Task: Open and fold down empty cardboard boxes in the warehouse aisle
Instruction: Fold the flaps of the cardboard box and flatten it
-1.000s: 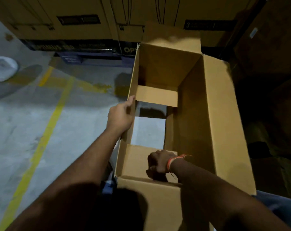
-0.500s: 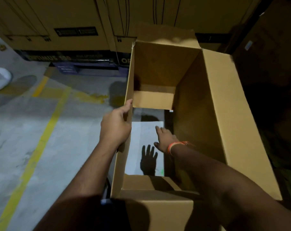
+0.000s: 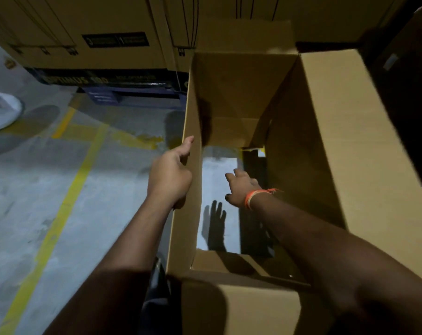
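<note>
An empty brown cardboard box (image 3: pixel 338 151) stands open in front of me, its top flaps spread and its bottom open to the grey floor. My left hand (image 3: pixel 170 176) grips the top edge of the box's left wall, thumb outside and fingers over the rim. My right hand (image 3: pixel 241 187), with an orange thread at the wrist, reaches down inside the box with fingers spread and holds nothing. Its shadow falls on the floor patch seen through the bottom. Short bottom flaps show at the far (image 3: pixel 229 131) and near (image 3: pixel 219 262) ends.
Large printed cartons (image 3: pixel 89 32) are stacked along the back on a dark blue pallet (image 3: pixel 130 95). Yellow lines (image 3: pixel 67 197) cross the concrete floor at left. A white object (image 3: pixel 2 110) lies at the far left. Dark stock fills the right side.
My right hand left the near bottom flap and moved forward and deeper into the box, opening its fingers. The near flap has dropped lower. My left hand kept its grip on the left wall.
</note>
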